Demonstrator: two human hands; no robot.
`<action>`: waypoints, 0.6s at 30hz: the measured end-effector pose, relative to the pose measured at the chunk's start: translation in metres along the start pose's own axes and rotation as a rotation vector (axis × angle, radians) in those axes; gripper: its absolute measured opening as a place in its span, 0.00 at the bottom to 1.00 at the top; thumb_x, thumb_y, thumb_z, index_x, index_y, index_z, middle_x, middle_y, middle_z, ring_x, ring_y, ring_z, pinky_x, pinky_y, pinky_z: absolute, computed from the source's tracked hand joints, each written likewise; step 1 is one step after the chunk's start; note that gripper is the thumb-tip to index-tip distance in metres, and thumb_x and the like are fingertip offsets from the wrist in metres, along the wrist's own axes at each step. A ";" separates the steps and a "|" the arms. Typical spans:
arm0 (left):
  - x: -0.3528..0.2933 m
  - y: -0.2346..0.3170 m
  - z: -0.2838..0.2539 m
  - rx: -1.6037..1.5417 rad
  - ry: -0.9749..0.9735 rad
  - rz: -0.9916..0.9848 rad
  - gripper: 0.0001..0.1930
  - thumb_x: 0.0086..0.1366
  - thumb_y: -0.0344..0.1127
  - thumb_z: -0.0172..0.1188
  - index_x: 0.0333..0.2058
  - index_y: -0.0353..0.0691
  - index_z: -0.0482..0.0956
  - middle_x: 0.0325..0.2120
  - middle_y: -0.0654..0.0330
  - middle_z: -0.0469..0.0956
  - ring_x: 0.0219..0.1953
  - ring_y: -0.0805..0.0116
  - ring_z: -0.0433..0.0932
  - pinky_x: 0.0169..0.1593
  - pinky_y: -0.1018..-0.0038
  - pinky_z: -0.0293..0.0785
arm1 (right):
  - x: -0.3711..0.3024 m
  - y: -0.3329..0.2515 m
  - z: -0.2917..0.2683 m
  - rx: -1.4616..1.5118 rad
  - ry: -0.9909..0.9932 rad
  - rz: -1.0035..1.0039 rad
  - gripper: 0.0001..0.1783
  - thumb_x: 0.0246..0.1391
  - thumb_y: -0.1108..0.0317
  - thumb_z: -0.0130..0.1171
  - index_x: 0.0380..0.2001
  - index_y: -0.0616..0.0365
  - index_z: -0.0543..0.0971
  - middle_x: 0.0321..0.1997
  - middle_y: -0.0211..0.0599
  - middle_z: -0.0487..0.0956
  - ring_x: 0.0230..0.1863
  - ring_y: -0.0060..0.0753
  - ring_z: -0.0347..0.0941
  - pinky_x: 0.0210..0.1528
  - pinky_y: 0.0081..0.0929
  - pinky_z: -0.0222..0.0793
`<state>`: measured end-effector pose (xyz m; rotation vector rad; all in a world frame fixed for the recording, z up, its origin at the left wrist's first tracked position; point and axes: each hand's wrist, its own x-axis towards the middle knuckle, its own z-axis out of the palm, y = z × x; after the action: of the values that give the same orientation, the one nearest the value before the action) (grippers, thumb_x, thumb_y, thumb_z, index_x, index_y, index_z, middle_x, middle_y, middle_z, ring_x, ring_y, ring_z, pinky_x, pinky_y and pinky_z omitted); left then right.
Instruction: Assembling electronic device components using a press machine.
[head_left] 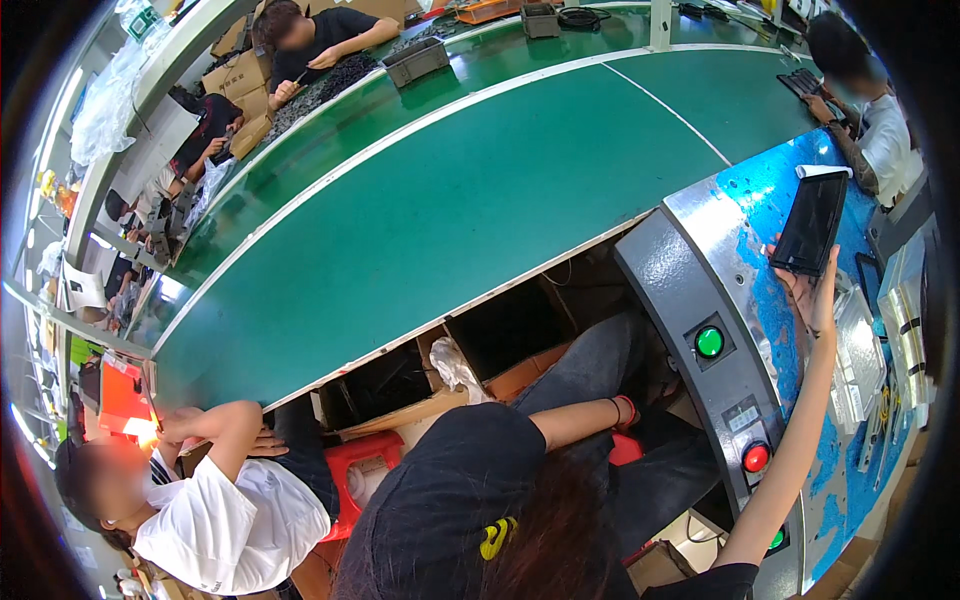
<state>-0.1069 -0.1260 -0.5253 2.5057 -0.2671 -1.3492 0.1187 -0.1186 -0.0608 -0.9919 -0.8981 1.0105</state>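
Note:
My right arm reaches over the machine at the right. My right hand grips the near end of a black flat rectangular panel, tilted above the blue-and-silver worktop. Its face looks dark and glossy, and a white strip shows at its far end. My left forearm, with a red band at the wrist, lies across my lap toward the machine's grey front. The fingers of my left hand are lost in the dark area past that wrist.
The grey machine front carries a green button and a red button. Clear-and-silver fixtures stand beyond my right forearm. A green conveyor table curves ahead. Co-workers sit at left, far left and far right. Open boxes sit below the table.

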 end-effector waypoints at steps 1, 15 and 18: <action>0.000 0.000 0.000 0.000 0.000 0.000 0.24 0.60 0.41 0.56 0.55 0.44 0.71 0.52 0.55 0.72 0.52 0.56 0.72 0.53 0.59 0.69 | 0.000 0.000 0.000 -0.002 0.001 0.002 0.45 0.60 0.33 0.32 0.61 0.67 0.61 0.58 0.50 0.70 0.55 0.45 0.73 0.49 0.28 0.77; 0.014 0.002 -0.006 -0.002 -0.001 0.008 0.23 0.60 0.41 0.56 0.55 0.43 0.72 0.51 0.55 0.73 0.51 0.56 0.73 0.52 0.60 0.70 | 0.000 -0.001 0.002 0.005 0.001 0.001 0.46 0.60 0.32 0.32 0.61 0.68 0.61 0.58 0.51 0.70 0.55 0.46 0.72 0.49 0.28 0.78; 0.014 0.003 -0.009 -0.002 0.000 0.010 0.23 0.60 0.41 0.56 0.55 0.43 0.72 0.51 0.55 0.73 0.51 0.56 0.73 0.52 0.60 0.70 | 0.000 0.000 0.000 0.015 -0.009 0.004 0.46 0.60 0.32 0.32 0.61 0.68 0.60 0.58 0.51 0.70 0.55 0.46 0.72 0.49 0.28 0.77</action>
<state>-0.0917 -0.1315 -0.5310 2.4991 -0.2770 -1.3455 0.1187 -0.1183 -0.0606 -0.9771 -0.8952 1.0245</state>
